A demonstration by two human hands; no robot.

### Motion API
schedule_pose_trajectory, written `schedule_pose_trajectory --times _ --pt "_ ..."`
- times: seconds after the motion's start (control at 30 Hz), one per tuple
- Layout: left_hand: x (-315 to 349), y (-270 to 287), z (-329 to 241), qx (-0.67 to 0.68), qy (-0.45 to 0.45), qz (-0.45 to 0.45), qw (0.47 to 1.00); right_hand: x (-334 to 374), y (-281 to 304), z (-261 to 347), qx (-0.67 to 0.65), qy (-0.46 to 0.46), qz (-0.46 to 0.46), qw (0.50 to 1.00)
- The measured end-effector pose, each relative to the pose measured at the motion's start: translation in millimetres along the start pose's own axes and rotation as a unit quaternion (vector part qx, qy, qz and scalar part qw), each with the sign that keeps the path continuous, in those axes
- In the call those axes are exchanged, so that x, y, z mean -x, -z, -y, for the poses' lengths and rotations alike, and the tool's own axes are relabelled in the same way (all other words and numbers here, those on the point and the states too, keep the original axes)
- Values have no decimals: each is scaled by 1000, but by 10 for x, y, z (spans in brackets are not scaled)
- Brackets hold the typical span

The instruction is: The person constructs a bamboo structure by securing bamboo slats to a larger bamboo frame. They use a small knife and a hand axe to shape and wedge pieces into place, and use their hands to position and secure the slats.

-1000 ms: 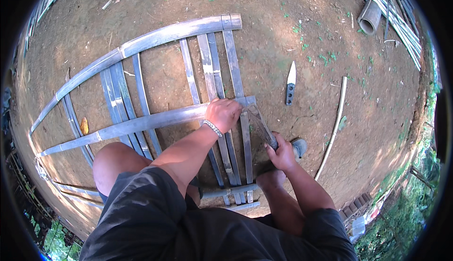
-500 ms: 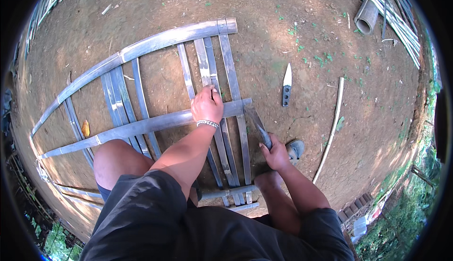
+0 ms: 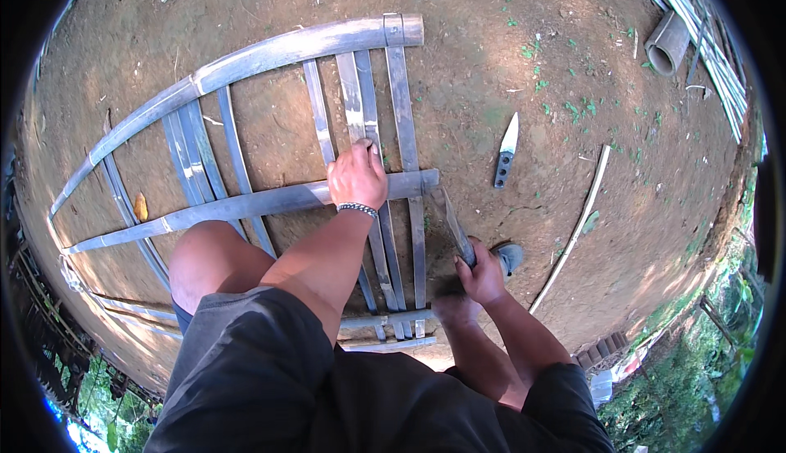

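Note:
A bamboo frame of curved rails crossed by several thin slats lies before me. My left hand [image 3: 358, 176] is closed over its middle rail [image 3: 278, 198], gripping a bamboo slat [image 3: 350, 97] where the two cross. My right hand [image 3: 483, 274] holds a short, flat dark stick [image 3: 452, 224], apparently wood or bamboo, by its near end. The stick's far end is beside the right end of the middle rail, slightly apart from it. Above, the slats pass through the far rail [image 3: 303, 44]. My left fingertips are partly hidden behind the hand.
A knife [image 3: 507, 152] with a holed dark handle lies on the dirt, right of the frame. Farther right is a long thin stick [image 3: 573, 228]. A bamboo tube [image 3: 667, 44] and several pale strips [image 3: 696, 19] lie at the far right. My shoe [image 3: 509, 256] shows beyond my right hand.
The stick in my right hand has drawn slightly away from the middle rail's end. My left hand keeps its grip on the slat, while the whole view has shifted a little.

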State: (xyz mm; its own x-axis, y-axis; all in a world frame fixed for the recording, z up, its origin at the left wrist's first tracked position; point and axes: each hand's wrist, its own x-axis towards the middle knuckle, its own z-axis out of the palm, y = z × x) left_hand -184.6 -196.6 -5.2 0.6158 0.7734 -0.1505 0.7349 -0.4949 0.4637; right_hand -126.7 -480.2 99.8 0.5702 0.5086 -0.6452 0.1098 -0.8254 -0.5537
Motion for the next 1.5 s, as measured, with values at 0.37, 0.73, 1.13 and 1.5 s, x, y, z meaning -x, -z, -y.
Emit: schedule_pose_trajectory --times 0.37,0.73,1.13,1.5 --pt "-16 25 -26 -2 8 17 1000 -107 67 -128 66 132 6 989" --pt "9 0 11 0 -2 8 1000 -367 64 -97 90 129 9 988" --pt "22 -21 24 0 -27 -8 1000 -304 45 -212 110 114 52 986" --pt "-2 15 7 7 -15 -5 1000 -562 686 1004 -20 -32 113 993"
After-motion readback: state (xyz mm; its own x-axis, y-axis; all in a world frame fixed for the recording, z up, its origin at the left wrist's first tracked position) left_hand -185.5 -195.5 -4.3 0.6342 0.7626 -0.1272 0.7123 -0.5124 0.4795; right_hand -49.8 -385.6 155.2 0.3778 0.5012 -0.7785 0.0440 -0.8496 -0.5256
